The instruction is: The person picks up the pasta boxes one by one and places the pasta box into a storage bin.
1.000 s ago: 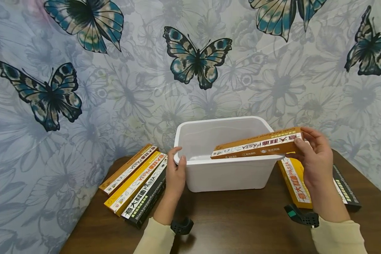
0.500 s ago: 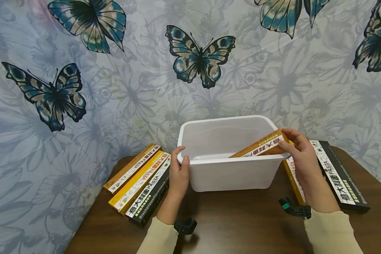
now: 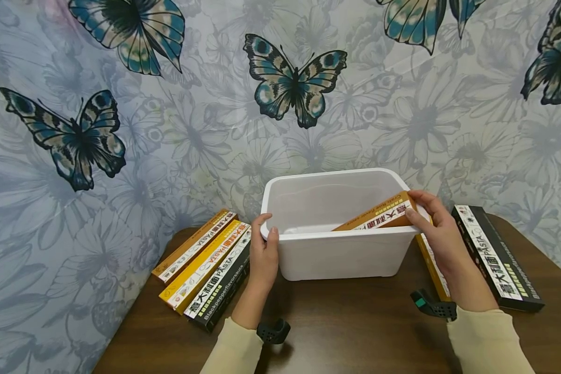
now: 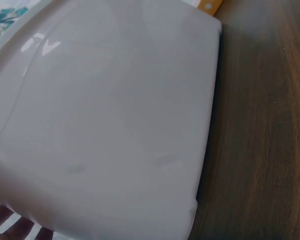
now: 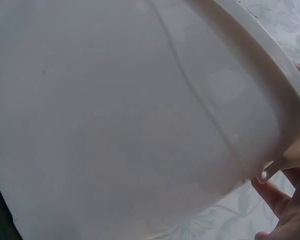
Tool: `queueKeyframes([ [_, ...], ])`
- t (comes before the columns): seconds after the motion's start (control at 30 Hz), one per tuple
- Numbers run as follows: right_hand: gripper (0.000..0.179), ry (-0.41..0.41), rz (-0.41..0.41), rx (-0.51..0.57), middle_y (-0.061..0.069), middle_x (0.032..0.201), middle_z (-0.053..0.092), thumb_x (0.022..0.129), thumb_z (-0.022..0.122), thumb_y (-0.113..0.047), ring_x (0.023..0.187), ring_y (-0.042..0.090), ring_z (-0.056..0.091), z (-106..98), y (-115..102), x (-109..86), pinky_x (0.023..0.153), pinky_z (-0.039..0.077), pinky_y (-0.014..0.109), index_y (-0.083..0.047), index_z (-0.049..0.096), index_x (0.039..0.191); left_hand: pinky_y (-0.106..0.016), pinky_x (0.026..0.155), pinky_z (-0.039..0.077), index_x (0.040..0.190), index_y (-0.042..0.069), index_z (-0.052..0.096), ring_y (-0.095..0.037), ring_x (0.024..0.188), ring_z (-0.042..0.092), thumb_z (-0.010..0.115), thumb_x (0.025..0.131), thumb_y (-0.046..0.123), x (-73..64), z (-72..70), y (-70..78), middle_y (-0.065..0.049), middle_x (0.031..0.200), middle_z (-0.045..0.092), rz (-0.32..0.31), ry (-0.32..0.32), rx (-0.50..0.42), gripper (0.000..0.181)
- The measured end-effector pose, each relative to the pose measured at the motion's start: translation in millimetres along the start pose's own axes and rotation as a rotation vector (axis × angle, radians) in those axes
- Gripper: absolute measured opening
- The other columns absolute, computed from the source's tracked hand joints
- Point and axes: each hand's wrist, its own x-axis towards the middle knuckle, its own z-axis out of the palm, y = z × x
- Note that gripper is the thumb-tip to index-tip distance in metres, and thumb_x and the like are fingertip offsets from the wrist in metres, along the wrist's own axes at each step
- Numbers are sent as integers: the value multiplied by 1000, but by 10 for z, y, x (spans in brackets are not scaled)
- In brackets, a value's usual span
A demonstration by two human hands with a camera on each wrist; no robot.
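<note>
A white plastic bin (image 3: 346,257) stands on the table, and its side (image 4: 115,125) fills much of the left wrist view. My left hand (image 3: 264,257) grips the bin's rim at the near left corner. At the right end my right hand (image 3: 444,244) pinches the end of a brown pasta box (image 3: 378,214) between thumb and fingers. That box slants down to the left inside the bin, its lower end hidden by the front wall. In the right wrist view, my right hand (image 5: 290,212) shows beside the rim, but the box is out of sight.
Left of the bin lie a brown pasta box (image 3: 194,246), a yellow one (image 3: 205,265) and a black one (image 3: 219,280), side by side. On the right are a yellow box (image 3: 433,270), partly behind my right arm, and a black box (image 3: 500,259). A butterfly-patterned cloth (image 3: 205,156) hangs behind.
My right hand has moved left and lowered the brown pasta box from above the rim, tilting it into the bin. My left hand has kept its grip on the rim.
</note>
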Motion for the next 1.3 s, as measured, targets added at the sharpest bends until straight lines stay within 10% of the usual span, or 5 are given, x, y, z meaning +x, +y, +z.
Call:
queueKeyframes([
  [0.2, 48, 31, -52, -115, -6, 163, 34, 104, 51, -36, 155, 29, 17, 43, 17, -3, 117, 16, 68, -21, 46, 149, -48, 106, 38, 135, 20, 50, -35, 125, 50, 48, 97, 28, -5, -2, -3, -11, 142, 52, 2, -9, -15, 38],
  [0.67, 43, 44, -123, -94, -8, 162, 35, 106, 45, -31, 155, 19, 19, 89, 58, -7, 119, 13, 66, -16, 50, 146, -47, 106, 37, 135, 18, 50, -27, 124, 50, 49, 97, 29, -6, -12, -1, -11, 141, 51, 6, -7, -5, 39],
  [0.9, 42, 93, -143, -133, -9, 160, 39, 106, 47, -30, 151, 7, 25, 90, 93, -1, 123, 22, 40, -12, 53, 144, -49, 106, 37, 134, 15, 50, -37, 126, 50, 49, 97, 28, -4, -7, 18, -13, 141, 51, 15, -6, -16, 40],
  [1.3, 40, 248, -72, -259, -9, 156, 44, 105, 43, -34, 150, 22, 33, 128, 66, -30, 119, 28, 58, -14, 62, 133, -52, 103, 41, 132, 16, 54, -30, 119, 53, 52, 96, 28, -32, 13, 5, -13, 135, 55, 43, 43, 41, 39],
])
